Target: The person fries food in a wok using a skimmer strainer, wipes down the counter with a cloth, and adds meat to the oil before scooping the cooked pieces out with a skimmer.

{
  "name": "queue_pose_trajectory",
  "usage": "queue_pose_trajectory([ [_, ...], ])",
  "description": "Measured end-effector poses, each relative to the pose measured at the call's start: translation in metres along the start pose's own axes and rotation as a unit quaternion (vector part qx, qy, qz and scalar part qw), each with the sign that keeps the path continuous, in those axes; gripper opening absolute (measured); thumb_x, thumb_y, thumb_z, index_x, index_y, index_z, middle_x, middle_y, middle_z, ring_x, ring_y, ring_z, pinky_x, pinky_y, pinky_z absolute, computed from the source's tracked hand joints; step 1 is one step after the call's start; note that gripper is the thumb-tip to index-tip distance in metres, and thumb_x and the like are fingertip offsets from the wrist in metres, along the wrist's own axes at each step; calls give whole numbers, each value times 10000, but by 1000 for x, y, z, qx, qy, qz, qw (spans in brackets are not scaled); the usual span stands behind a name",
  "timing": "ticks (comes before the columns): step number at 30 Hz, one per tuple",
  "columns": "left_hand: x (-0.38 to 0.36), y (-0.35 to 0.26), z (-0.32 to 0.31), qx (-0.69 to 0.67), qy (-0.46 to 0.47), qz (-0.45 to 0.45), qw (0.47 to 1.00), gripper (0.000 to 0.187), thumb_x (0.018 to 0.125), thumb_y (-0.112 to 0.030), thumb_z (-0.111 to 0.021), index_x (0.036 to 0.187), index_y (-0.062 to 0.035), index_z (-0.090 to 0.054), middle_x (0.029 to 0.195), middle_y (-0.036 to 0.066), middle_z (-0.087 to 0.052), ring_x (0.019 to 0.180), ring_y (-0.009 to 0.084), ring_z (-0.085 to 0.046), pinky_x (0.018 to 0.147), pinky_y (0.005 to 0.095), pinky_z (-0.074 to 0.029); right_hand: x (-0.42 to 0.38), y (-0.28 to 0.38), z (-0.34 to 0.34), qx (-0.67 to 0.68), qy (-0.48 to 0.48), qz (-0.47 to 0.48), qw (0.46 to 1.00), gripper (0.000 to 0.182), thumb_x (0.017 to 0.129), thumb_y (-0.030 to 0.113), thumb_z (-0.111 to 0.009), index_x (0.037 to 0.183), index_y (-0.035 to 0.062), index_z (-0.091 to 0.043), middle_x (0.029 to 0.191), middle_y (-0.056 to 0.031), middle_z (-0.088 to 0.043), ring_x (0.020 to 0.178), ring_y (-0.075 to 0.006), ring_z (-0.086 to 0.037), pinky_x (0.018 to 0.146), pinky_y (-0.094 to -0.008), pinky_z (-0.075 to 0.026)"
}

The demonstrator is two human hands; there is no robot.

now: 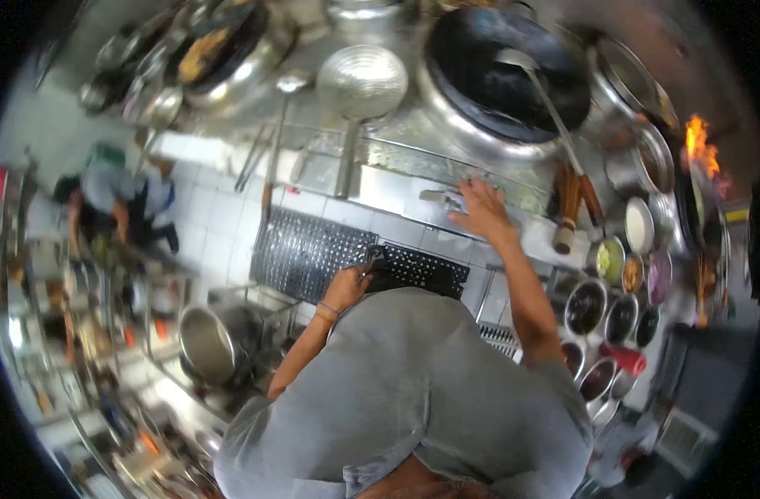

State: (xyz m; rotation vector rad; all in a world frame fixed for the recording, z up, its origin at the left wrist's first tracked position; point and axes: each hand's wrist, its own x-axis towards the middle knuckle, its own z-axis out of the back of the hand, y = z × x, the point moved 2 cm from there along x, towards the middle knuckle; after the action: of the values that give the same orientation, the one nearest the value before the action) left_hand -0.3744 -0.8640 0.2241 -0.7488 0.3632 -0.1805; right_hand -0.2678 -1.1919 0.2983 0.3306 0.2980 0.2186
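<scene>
My right hand (484,208) is over the steel front edge of the stove (397,187), fingers spread, close beside a small metal fitting (442,198). Beyond it sits a large black wok (488,91); a long-handled wok ladle (555,112) rests in it. Low in front of my body, my left hand (345,289) has its fingers closed at a small dark object (375,259); I cannot tell what that object is. A wide perforated strainer (362,83) lies on the stove left of the wok, its handle toward me.
A bamboo brush (566,212) lies right of my right hand. Bowls of ingredients (610,259) and dark sauce pots (585,306) stand at right. Flames (700,148) rise at far right. A black perforated mat (313,254) covers the floor. Another person (118,200) bends over at left, near a large pot (209,343).
</scene>
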Motion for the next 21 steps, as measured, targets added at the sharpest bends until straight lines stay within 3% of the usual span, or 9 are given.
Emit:
queue_pose_trajectory([
  [2,-25,-1,10,13,20,58,998,252,855,-169,-601,1038,-7,-661,943,241,-659,914,406,-629,805,445,-497,-7,8,12,3,-124,-16,992,650,770,362,-718,1311,88,-487,1325,-168,-452,1245,-340,-404,1024,-515,-298],
  [6,-76,28,3,38,-44,114,992,268,847,-181,-601,1043,-8,-662,956,244,-659,924,410,-626,813,442,-497,0,13,14,88,-223,58,969,630,778,320,-734,1308,68,-506,1280,-171,-485,1196,-347,-452,989,-487,-347],
  [8,-102,30,1,10,-32,178,983,294,843,-196,-601,1060,-7,-660,970,252,-654,909,412,-631,801,442,-500,2,25,14,219,-267,102,933,472,808,225,-713,1211,25,-571,1235,-185,-510,1138,-355,-498,952,-441,-400],
  [9,-113,29,2,8,-48,194,980,294,843,-196,-601,1060,-7,-660,970,252,-654,909,412,-631,801,442,-500,0,40,21,215,-273,95,933,358,831,148,-683,1144,-5,-600,1185,-190,-540,1072,-356,-543,922,-397,-433],
  [12,-138,25,4,-47,-72,246,965,330,842,-225,-601,1083,-5,-652,993,247,-653,914,412,-631,814,447,-498,7,62,9,270,-225,116,929,312,847,137,-661,1114,-15,-608,1161,-183,-561,1052,-348,-557,926,-397,-427],
  [16,-141,64,6,-34,-125,229,965,345,840,-245,-604,1089,-11,-652,995,247,-651,909,394,-641,807,443,-502,11,95,-1,264,-186,153,934,242,860,111,-634,1072,-6,-632,1105,-176,-599,1032,-350,-566,896,-389,-441],
  [18,-128,87,16,-15,-121,208,970,341,840,-253,-603,1072,-7,-653,962,249,-653,887,390,-646,791,441,-506,20,108,-9,252,-203,198,925,213,869,106,-629,1051,-3,-647,1044,-160,-627,948,-316,-609,829,-360,-477],
  [19,-117,84,32,-28,-146,189,971,327,840,-243,-600,1051,1,-653,925,254,-652,872,402,-640,783,443,-506,23,118,-14,315,-160,167,921,201,877,107,-623,1041,-4,-653,1016,-149,-637,890,-283,-624,784,-338,-490],
  [21,-102,98,53,-73,-126,254,956,304,855,-214,-609,1044,19,-657,969,230,-668,911,354,-651,781,397,-503,39,139,-26,373,-127,155,906,179,897,111,-609,1018,-9,-665,948,-121,-659,745,-186,-634,674,-273,-502],
])
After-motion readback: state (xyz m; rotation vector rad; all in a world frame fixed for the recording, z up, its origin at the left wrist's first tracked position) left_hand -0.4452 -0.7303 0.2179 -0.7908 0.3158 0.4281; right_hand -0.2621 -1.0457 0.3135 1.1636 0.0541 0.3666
